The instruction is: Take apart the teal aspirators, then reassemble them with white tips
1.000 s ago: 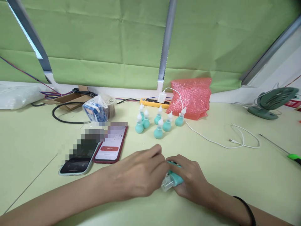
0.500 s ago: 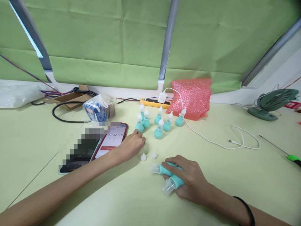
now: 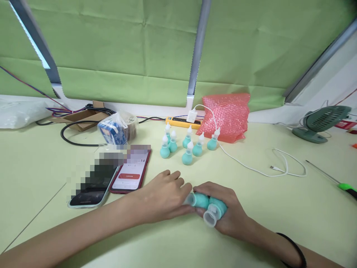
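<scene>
Two teal bulb nasal aspirators are held side by side in my right hand [image 3: 227, 212]. The nearer aspirator [image 3: 219, 208] points its clear, open, untipped end towards me. The farther aspirator [image 3: 201, 201] lies pointing left. At its clear end my left hand [image 3: 166, 195] is closed, fingers curled and touching or nearly touching it; whatever it pinches is hidden. Beyond my hands stand several upright teal aspirators with white tips, among them a front one [image 3: 187, 155] and a left one [image 3: 164, 149].
Two phones, a red-edged one [image 3: 129, 175] and a dark one [image 3: 92, 197], lie left. Behind are a bagged blue package [image 3: 114, 130], a yellow power strip [image 3: 178, 122] and a pink bubble-wrap bag [image 3: 227, 119]. A white cable [image 3: 251, 169], screwdriver [image 3: 346, 188] and green fan [image 3: 318, 123] are right.
My left hand has come back towards me and right, from the standing aspirators to those in my right hand. The two small white tips on the table are out of sight now.
</scene>
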Demonstrator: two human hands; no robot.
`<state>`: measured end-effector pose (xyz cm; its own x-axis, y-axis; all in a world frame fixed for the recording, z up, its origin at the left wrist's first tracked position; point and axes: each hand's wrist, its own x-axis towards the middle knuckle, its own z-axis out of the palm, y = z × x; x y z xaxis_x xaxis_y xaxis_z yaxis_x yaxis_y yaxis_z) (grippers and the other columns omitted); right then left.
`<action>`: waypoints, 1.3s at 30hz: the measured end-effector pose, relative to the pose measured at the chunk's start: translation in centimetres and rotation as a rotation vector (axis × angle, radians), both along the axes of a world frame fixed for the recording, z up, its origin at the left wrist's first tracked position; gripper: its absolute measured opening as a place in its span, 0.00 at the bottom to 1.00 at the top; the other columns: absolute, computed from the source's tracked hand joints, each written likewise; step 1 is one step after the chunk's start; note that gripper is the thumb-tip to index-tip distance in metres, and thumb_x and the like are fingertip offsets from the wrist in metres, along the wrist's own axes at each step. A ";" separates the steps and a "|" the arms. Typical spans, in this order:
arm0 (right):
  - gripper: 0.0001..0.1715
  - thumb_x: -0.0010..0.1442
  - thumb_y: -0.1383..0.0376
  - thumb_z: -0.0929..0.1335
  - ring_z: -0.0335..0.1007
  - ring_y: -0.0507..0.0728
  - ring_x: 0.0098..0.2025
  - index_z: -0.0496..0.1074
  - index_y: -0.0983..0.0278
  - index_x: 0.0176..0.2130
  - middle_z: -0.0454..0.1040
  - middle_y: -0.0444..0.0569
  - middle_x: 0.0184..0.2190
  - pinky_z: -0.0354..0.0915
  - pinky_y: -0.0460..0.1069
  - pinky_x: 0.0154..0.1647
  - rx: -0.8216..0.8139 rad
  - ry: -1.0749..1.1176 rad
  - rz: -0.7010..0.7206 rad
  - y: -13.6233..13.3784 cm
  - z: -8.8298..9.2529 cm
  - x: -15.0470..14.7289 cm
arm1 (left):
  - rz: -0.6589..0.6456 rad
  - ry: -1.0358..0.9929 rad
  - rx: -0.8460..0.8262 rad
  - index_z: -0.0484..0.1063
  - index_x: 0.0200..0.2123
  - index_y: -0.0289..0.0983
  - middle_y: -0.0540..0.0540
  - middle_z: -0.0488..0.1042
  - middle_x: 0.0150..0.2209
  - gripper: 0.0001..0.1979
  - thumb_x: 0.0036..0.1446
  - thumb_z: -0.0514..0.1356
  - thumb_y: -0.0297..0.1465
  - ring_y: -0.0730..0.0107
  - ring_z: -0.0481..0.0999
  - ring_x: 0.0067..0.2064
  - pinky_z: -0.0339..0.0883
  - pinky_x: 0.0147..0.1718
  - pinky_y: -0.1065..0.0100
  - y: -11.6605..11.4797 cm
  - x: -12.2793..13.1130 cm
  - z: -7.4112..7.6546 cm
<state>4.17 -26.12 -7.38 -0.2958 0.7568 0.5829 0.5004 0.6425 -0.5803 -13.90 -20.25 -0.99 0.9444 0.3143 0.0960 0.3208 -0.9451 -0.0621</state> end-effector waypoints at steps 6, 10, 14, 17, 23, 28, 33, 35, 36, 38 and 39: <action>0.19 0.43 0.73 0.64 0.65 0.53 0.32 0.67 0.64 0.38 0.66 0.50 0.34 0.64 0.46 0.28 -0.098 -0.137 0.031 -0.6 0.1 -0.3 | -0.024 -0.086 0.096 0.63 0.24 0.32 0.45 0.68 0.18 0.19 0.57 0.46 0.41 0.65 0.68 0.21 0.60 0.17 0.68 -0.9 1.1 -2.5; 0.17 0.43 0.73 0.63 0.65 0.53 0.31 0.67 0.64 0.37 0.66 0.50 0.33 0.64 0.45 0.29 -0.101 -0.146 0.045 -0.8 0.2 -0.6 | 0.040 -0.248 0.102 0.63 0.21 0.33 0.46 0.65 0.14 0.16 0.56 0.44 0.32 0.67 0.66 0.17 0.56 0.14 0.71 -1.6 1.2 -3.7; 0.09 0.46 0.73 0.62 0.64 0.52 0.30 0.67 0.63 0.30 0.66 0.49 0.31 0.62 0.44 0.27 -0.092 -0.161 0.093 -1.0 0.4 -0.8 | 0.018 -0.210 -0.157 0.63 0.22 0.33 0.50 0.62 0.14 0.15 0.55 0.44 0.30 0.74 0.60 0.14 0.53 0.15 0.72 -1.7 1.0 -3.2; 0.09 0.48 0.72 0.64 0.63 0.50 0.30 0.65 0.62 0.33 0.66 0.48 0.31 0.62 0.44 0.28 -0.035 -0.135 0.155 -1.3 0.7 -0.8 | -0.032 -0.173 -0.460 0.61 0.21 0.34 0.55 0.55 0.13 0.14 0.56 0.44 0.28 0.80 0.53 0.15 0.50 0.17 0.74 -1.4 0.7 -2.3; 0.19 0.49 0.71 0.64 0.64 0.51 0.31 0.60 0.58 0.41 0.67 0.47 0.33 0.62 0.44 0.30 0.084 -0.250 0.216 -1.4 0.5 0.0 | 0.047 -0.235 -1.119 0.53 0.17 0.34 0.55 0.53 0.15 0.16 0.56 0.42 0.27 0.82 0.51 0.18 0.48 0.17 0.77 -0.5 0.5 -1.8; 0.26 0.48 0.69 0.65 0.65 0.52 0.35 0.57 0.58 0.47 0.68 0.48 0.36 0.61 0.46 0.33 0.106 -0.291 0.199 -1.0 0.3 0.4 | 0.227 -0.414 -1.177 0.54 0.19 0.34 0.55 0.54 0.16 0.19 0.58 0.41 0.36 0.81 0.53 0.18 0.49 0.17 0.77 0.8 0.2 -1.0; 0.22 0.47 0.67 0.65 0.66 0.51 0.32 0.60 0.60 0.44 0.70 0.47 0.35 0.61 0.46 0.31 0.118 -0.349 0.191 -1.2 0.7 0.0 | 0.311 -0.424 -0.680 0.62 0.28 0.35 0.54 0.62 0.20 0.13 0.54 0.51 0.40 0.76 0.60 0.22 0.53 0.21 0.75 2.2 0.6 -0.8; 0.20 0.47 0.65 0.65 0.66 0.51 0.31 0.62 0.61 0.43 0.70 0.47 0.34 0.61 0.45 0.30 0.119 -0.413 0.208 -1.4 0.7 -0.1 | 0.298 -0.412 -0.543 0.64 0.31 0.34 0.52 0.66 0.23 0.11 0.53 0.53 0.38 0.73 0.64 0.26 0.57 0.24 0.73 2.8 1.2 -1.1; 0.19 0.47 0.65 0.65 0.66 0.51 0.31 0.62 0.62 0.42 0.70 0.47 0.33 0.61 0.45 0.30 0.123 -0.433 0.216 -1.5 0.6 -0.2 | 0.289 -0.403 -0.475 0.65 0.32 0.34 0.50 0.67 0.25 0.11 0.52 0.54 0.37 0.71 0.65 0.28 0.59 0.26 0.72 3.1 1.6 -1.4; 0.20 0.46 0.65 0.65 0.67 0.51 0.31 0.62 0.62 0.42 0.71 0.47 0.33 0.61 0.45 0.30 0.128 -0.441 0.226 -1.6 0.4 -0.2 | 0.256 -0.354 -0.348 0.66 0.33 0.34 0.47 0.69 0.28 0.10 0.51 0.56 0.35 0.67 0.67 0.33 0.61 0.31 0.69 3.5 2.6 -2.0; 0.20 0.46 0.66 0.65 0.67 0.51 0.31 0.62 0.62 0.42 0.71 0.47 0.33 0.61 0.46 0.30 0.126 -0.435 0.226 -1.7 0.4 -0.2 | 0.241 -0.311 -0.298 0.67 0.34 0.34 0.46 0.70 0.30 0.10 0.51 0.56 0.34 0.65 0.67 0.35 0.62 0.32 0.68 3.6 3.0 -2.4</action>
<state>3.94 -27.81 -7.00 -0.6796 0.5775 0.4524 0.5190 0.8143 -0.2600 -10.90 -16.66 -3.38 0.7827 0.5766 0.2345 0.4926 -0.8040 0.3330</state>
